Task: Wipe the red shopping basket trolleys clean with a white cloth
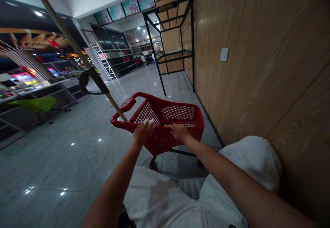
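A red plastic shopping basket cart [177, 113] stands on wheels in front of me, tilted in view. My left hand [143, 131] is closed on a small white cloth and presses it on the basket's near rim. My right hand [180, 132] grips the same rim a little to the right, fingers curled over the edge. A long wooden pole [77, 49] with a dark loop fitting leans from the upper left down to the basket's left side, near my left hand.
A wood-panelled wall [257, 66] with a socket runs along the right. A black metal shelf frame [175, 46] stands ahead by the wall. Store shelves, a ladder [108, 66] and a green chair [36, 105] lie to the left across the grey tiled floor.
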A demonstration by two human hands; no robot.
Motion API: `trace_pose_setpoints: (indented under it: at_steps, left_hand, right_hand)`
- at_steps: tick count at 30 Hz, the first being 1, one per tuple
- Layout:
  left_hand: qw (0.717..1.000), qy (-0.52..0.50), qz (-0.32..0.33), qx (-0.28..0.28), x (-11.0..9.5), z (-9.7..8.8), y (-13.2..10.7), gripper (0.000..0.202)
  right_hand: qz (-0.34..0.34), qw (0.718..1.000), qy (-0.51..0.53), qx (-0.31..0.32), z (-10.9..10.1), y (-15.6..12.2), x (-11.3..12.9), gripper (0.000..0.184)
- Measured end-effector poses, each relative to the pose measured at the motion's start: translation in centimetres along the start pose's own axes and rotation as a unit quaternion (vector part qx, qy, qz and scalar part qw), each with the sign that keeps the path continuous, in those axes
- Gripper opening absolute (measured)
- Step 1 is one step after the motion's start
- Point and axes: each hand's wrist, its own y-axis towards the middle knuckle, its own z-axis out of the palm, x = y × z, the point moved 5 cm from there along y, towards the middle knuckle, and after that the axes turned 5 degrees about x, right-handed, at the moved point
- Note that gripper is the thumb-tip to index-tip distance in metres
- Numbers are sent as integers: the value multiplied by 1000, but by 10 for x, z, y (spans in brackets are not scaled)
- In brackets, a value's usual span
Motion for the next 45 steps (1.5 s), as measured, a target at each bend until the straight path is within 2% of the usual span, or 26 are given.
trace_pose_setpoints:
  at_steps: [3, 5, 6, 8, 12, 14, 15, 17, 18, 19, 21, 23, 25, 26, 28, 30, 32, 34, 35, 37, 38, 40, 41, 45]
  left_hand:
    - [999, 9, -29, -31, 35, -10, -13, 23]
    - [994, 9, -82, -69, 39, -12, -15, 23]
    - [990, 10, -114, -85, 34, -10, -14, 23]
    - [981, 10, -168, -102, 8, -4, -8, 23]
    - [981, -16, -176, -82, -67, 16, 14, 26]
    - [980, -21, -180, -79, -85, 20, 20, 29]
    - [985, -24, -155, -70, -86, 20, 22, 29]
    - [997, -30, -63, -36, -74, 16, 20, 28]
    - [999, -37, 0, -16, -61, 12, 16, 26]
    - [999, -38, 20, -9, -41, 5, 10, 23]
    - [999, -31, -8, -21, 8, -10, -3, 21]
    - [1000, -23, 1, -13, 42, -19, -13, 23]
    - [1000, -17, -2, -14, 55, -22, -18, 25]
    - [999, -14, -28, -28, 55, -22, -18, 25]
    - [991, -8, -114, -72, 44, -19, -15, 26]
    - [982, -8, -166, -90, 14, -9, -8, 27]
    - [988, -24, -140, -59, -29, 5, 5, 27]
    - [985, -38, -158, -58, -63, 15, 14, 28]
    - [984, -42, -163, -58, -76, 19, 18, 28]
    - [986, -47, -153, -54, -88, 21, 23, 30]
    - [990, -49, -127, -46, -87, 21, 23, 31]
    - [997, -47, -57, -31, -69, 15, 18, 32]
    - [998, -43, -26, -28, -53, 10, 13, 32]
    - [999, -13, -21, -46, 29, -13, -14, 29]
  right_hand:
    - [-17, 999, 14, -27, 0, -5, 7, 47]
    - [-34, 998, 26, -47, 0, -6, 13, 52]
    - [-41, 997, 31, -53, 0, -7, 16, 54]
    - [-49, 996, 38, -61, 1, -8, 19, 54]
    - [-47, 996, 44, -63, 4, -10, 17, 51]
    - [-46, 997, 39, -56, 5, -11, 14, 48]
    - [-45, 997, 36, -52, 4, -12, 12, 47]
    - [-44, 998, 30, -46, 3, -13, 9, 44]
    - [-44, 998, 29, -46, 2, -14, 9, 44]
    - [-45, 997, 29, -49, 0, -14, 9, 43]
    - [-47, 997, 33, -57, -1, -15, 10, 44]
    - [-49, 996, 38, -63, -1, -15, 13, 46]
    - [-52, 996, 41, -66, 0, -14, 16, 47]
    - [-52, 996, 42, -68, 1, -14, 17, 48]
    - [-52, 995, 40, -70, 2, -14, 18, 48]
    - [-50, 996, 39, -70, 1, -15, 17, 48]
    - [-47, 996, 39, -66, 0, -16, 16, 47]
    - [-45, 996, 38, -60, -1, -17, 14, 46]
    - [-46, 997, 36, -56, -1, -17, 14, 45]
    - [-50, 997, 32, -45, 0, -18, 13, 44]
    - [-49, 998, 29, -41, 0, -18, 12, 43]
    - [-45, 998, 27, -35, 1, -18, 11, 43]
    - [-42, 998, 27, -33, 1, -17, 11, 43]
    - [-41, 998, 33, -40, 1, -16, 14, 44]
